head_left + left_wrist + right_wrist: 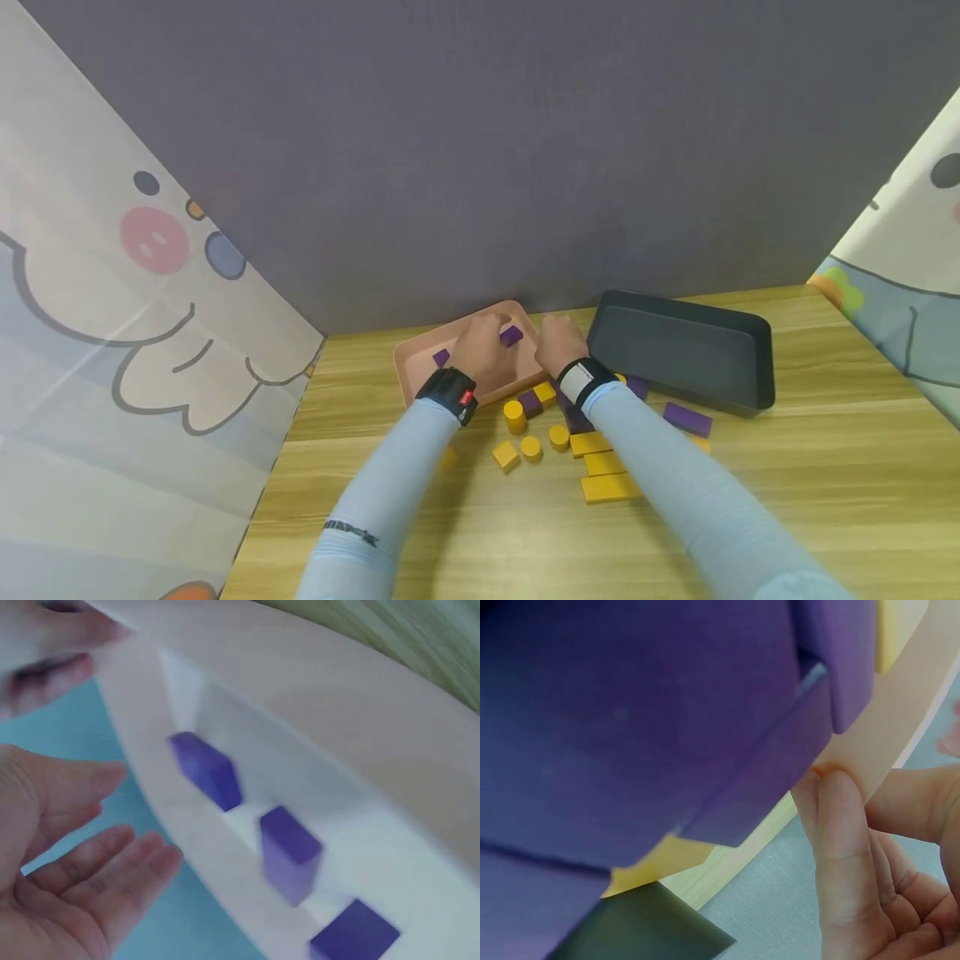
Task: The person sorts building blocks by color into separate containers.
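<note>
A pink tray (416,373) stands near the back wall with three purple blocks (291,855) in it; the left hand covers part of it in the head view. My left hand (480,346) is over the tray there. In the left wrist view its fingers (127,881) are spread apart beside the tray's long side, with nothing between them. At the tray's right end, my right hand (561,343) pinches the rim between thumb and fingers (844,832). Large purple blocks (652,735) fill much of the right wrist view beside that hand.
A black tray (682,350) stands to the right. Yellow bars (609,487) lie partly under the right forearm. Yellow cylinders (514,417), a yellow cube (506,456) and a small purple block (530,404) lie in front of the pink tray. Another purple piece (687,419) lies before the black tray.
</note>
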{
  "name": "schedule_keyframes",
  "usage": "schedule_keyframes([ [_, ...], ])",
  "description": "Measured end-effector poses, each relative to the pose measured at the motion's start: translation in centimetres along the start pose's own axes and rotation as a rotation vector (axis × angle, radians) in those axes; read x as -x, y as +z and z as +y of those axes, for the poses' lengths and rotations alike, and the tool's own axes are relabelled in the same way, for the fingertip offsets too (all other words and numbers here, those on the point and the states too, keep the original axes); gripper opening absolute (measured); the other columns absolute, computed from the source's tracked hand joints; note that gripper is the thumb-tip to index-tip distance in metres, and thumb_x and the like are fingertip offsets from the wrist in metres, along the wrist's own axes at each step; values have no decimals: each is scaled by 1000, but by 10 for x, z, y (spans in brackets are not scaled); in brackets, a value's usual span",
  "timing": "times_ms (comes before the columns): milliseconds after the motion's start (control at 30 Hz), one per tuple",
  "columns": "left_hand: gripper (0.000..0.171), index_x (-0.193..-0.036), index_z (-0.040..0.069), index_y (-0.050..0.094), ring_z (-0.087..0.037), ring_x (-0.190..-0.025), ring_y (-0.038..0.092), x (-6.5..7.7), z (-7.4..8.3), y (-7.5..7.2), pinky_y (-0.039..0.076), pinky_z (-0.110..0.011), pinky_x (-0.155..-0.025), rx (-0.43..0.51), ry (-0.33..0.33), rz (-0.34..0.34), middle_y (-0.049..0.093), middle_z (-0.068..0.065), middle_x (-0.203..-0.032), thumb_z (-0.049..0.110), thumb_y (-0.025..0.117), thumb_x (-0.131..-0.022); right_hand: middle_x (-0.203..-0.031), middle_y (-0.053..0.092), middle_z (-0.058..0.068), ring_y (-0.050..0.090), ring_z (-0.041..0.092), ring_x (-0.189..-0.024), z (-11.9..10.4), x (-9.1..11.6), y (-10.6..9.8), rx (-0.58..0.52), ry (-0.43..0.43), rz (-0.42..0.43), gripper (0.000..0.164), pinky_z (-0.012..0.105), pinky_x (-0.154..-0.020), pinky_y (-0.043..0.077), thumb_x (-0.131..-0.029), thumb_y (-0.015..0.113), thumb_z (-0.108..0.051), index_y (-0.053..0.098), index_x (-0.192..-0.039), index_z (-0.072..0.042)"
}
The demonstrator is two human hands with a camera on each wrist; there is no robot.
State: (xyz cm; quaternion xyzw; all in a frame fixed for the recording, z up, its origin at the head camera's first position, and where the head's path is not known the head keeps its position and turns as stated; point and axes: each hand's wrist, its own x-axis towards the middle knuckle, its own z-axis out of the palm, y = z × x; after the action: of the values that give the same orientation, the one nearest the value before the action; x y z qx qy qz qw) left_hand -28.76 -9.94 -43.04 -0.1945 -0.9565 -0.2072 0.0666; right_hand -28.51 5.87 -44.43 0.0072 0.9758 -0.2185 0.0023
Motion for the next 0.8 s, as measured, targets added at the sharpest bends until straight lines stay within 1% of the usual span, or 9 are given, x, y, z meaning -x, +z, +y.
schedule_keyframes([
  [100, 17, -113, 13, 75, -28, -84, 71, 11, 13, -12, 62, -37, -77, 39, 38, 43, 75, -11, -103, 16, 65, -100, -92, 77, 18, 73, 31, -78, 1, 0, -1, 5, -32, 14, 19, 42, -79, 66, -87, 77, -4, 72, -104, 3],
  [133, 19, -115, 13, 74, -28, -76, 68, 16, 18, -15, 60, -37, -69, 50, 53, 61, 74, -11, -102, 16, 64, -100, -91, 76, 18, 73, 31, -78, 1, 0, -2, 10, -45, 20, 18, 42, -78, 66, -87, 77, -4, 72, -103, 3],
  [200, 25, -123, 11, 71, -28, -78, 67, 27, 29, -20, 59, -36, -69, 56, 75, 80, 73, -12, -105, 17, 62, -100, -91, 76, 19, 73, 32, -78, 2, 1, -3, 12, -63, 25, 16, 43, -77, 65, -87, 76, -2, 72, -101, 4],
  [267, 35, -134, 6, 66, -27, -99, 72, 41, 38, -20, 63, -36, -84, 45, 85, 88, 72, -14, -124, 18, 62, -101, -92, 76, 20, 73, 33, -78, 3, 1, -3, 14, -76, 28, 15, 43, -77, 65, -87, 75, -1, 72, -101, 5],
  [333, 46, -145, 4, 58, -28, -121, 68, 54, 46, -17, 59, -38, -102, 20, 91, 74, 65, -13, -142, 18, 64, -102, -94, 77, 21, 74, 34, -80, 4, 0, -4, 21, -87, 29, 16, 44, -78, 65, -88, 73, -1, 71, -102, 6],
  [400, 46, -144, 5, 58, -27, -127, 66, 66, 53, -14, 55, -38, -108, 5, 91, 43, 66, -12, -141, 20, 66, -101, -96, 77, 22, 74, 35, -82, 4, -1, -4, 27, -88, 34, 16, 45, -79, 65, -89, 73, -2, 71, -103, 6],
  [467, 42, -140, 5, 61, -25, -121, 68, 77, 59, -9, 56, -37, -106, -5, 92, 18, 69, -11, -132, 20, 67, -100, -97, 77, 22, 75, 35, -83, 5, -2, -4, 39, -83, 42, 17, 45, -80, 65, -90, 72, -4, 71, -104, 6],
  [567, 32, -127, 7, 68, -18, -100, 67, 86, 65, -3, 59, -30, -94, -13, 93, -9, 72, -5, -111, 20, 70, -97, -97, 77, 22, 74, 35, -83, 6, -3, -4, 37, -71, 50, 18, 45, -79, 65, -89, 72, -4, 70, -104, 6],
  [800, 21, -109, 9, 72, -11, -76, 56, 92, 65, 7, 51, -20, -69, -89, 95, -84, 64, 1, -86, 19, 77, -91, -94, 76, 21, 72, 34, -81, 6, -1, -3, 19, -88, 39, 17, 45, -79, 64, -85, 72, -3, 71, -100, 5],
])
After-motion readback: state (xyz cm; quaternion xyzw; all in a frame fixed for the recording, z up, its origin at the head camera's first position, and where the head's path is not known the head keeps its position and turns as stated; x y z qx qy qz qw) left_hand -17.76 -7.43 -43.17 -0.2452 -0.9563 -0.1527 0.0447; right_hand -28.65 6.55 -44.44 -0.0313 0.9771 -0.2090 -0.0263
